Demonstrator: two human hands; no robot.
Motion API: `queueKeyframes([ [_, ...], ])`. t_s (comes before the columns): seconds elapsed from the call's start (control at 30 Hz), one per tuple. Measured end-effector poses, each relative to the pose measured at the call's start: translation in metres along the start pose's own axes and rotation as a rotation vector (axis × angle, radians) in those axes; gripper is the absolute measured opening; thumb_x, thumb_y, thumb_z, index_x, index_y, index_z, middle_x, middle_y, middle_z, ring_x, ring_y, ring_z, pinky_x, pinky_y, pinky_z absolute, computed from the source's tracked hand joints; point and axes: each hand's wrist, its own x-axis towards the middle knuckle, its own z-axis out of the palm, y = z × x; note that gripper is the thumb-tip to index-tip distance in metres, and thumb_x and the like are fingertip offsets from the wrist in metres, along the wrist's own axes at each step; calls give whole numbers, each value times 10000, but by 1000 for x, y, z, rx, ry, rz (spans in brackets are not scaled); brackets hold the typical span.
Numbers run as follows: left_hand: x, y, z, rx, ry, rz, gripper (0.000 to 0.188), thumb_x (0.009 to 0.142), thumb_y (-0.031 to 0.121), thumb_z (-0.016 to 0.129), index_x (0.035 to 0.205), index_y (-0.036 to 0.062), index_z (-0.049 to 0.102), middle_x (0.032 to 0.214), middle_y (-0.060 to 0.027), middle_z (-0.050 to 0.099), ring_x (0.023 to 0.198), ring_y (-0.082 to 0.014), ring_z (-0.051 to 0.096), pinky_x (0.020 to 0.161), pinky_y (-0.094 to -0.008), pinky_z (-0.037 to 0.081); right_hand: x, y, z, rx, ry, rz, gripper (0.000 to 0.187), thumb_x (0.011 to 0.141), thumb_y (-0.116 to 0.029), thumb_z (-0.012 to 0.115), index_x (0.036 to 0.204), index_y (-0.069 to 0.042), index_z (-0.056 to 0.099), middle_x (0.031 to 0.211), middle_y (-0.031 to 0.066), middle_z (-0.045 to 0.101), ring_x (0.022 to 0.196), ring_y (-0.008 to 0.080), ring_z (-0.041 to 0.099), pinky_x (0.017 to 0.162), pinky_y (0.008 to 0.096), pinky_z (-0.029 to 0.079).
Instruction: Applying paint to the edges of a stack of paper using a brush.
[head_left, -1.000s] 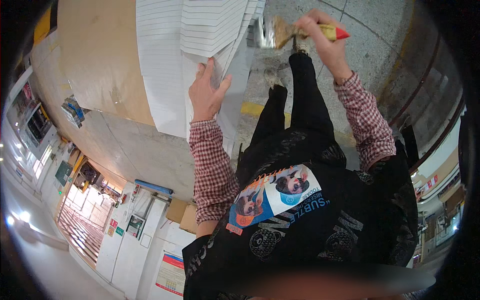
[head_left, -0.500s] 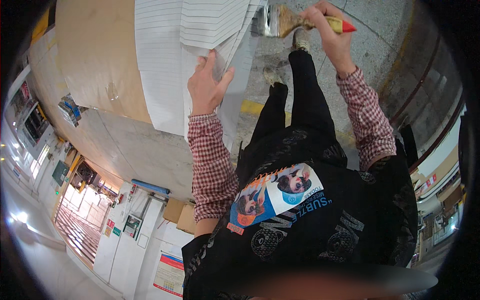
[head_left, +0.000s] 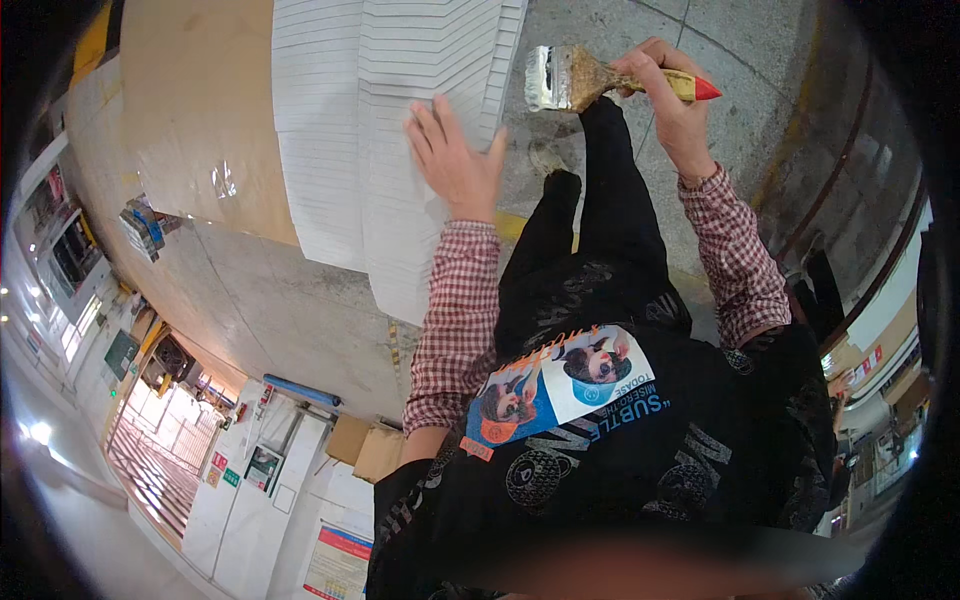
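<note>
My right hand (head_left: 674, 105) grips the yellow handle of a wide paintbrush (head_left: 577, 80) with a red tip. White paste or paint coats its bristles, which point left, held apart from the paper. Fanned white paper sheets (head_left: 318, 150) lie in overlapping layers at upper left, their edges stepped like narrow lines. Over the right-hand part of this stack is my left hand (head_left: 455, 160), fingers spread, palm down, holding nothing. Whether its palm presses on the sheets or hovers just above them, I cannot tell.
A tan board (head_left: 195, 110) lies left of the sheets. Grey floor (head_left: 610, 25) stretches beyond my legs. Toward lower left stand white cabinets (head_left: 265, 480), cardboard boxes (head_left: 370, 450), a blue roll (head_left: 302, 390) and a barred gate (head_left: 155, 440).
My left hand has let go of the lifted sheet edge and moved right, fingers spreading. That sheet now lies flat. The brush has shifted slightly down, away from the paper.
</note>
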Motion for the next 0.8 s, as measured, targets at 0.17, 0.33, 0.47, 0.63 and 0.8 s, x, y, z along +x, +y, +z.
queueKeyframes([
  [0.17, -28, -11, -11, 136, -144, -95, 916, 660, 466, 693, 1342, 11, 285, 1337, -316, 282, 1247, -465, 245, 1023, -488, 238, -2, 8, 1, -47, 30, -8, 185, 861, -163, 565, 752, -18, 599, 678, 0, 574, 599, 52, 544, 526, 194, 449],
  [0.33, -20, -36, -33, -94, -253, 38, 848, 708, 428, 656, 1354, 27, 280, 1318, -331, 301, 1230, -493, 268, 1002, -476, 278, 11, 12, -15, -62, 23, -102, 192, 888, -118, 503, 782, 19, 585, 771, 34, 577, 697, 86, 550, 606, 212, 450],
  [0.47, -18, -52, -42, -219, -385, 3, 731, 729, 395, 623, 1325, 59, 364, 1280, -312, 379, 1187, -494, 346, 958, -444, 346, 38, 19, -17, 28, 121, -57, 223, 880, -160, 525, 700, -31, 545, 648, 14, 559, 593, 87, 527, 547, 243, 434],
  [0.63, -9, -54, -53, -342, -414, 20, 670, 732, 383, 610, 1287, 55, 427, 1247, -292, 434, 1159, -467, 406, 926, -425, 381, 51, 24, -8, 76, 141, -21, 220, 880, -171, 525, 708, -38, 552, 645, 8, 558, 591, 86, 530, 545, 243, 442],
  [0.8, -4, -52, -56, -351, -431, 22, 657, 735, 385, 603, 1277, 53, 440, 1247, -286, 436, 1136, -448, 437, 895, -415, 400, 7, 20, 5, 8, -16, 95, 196, 882, -142, 517, 743, -15, 568, 704, 14, 564, 647, 76, 531, 576, 223, 434],
])
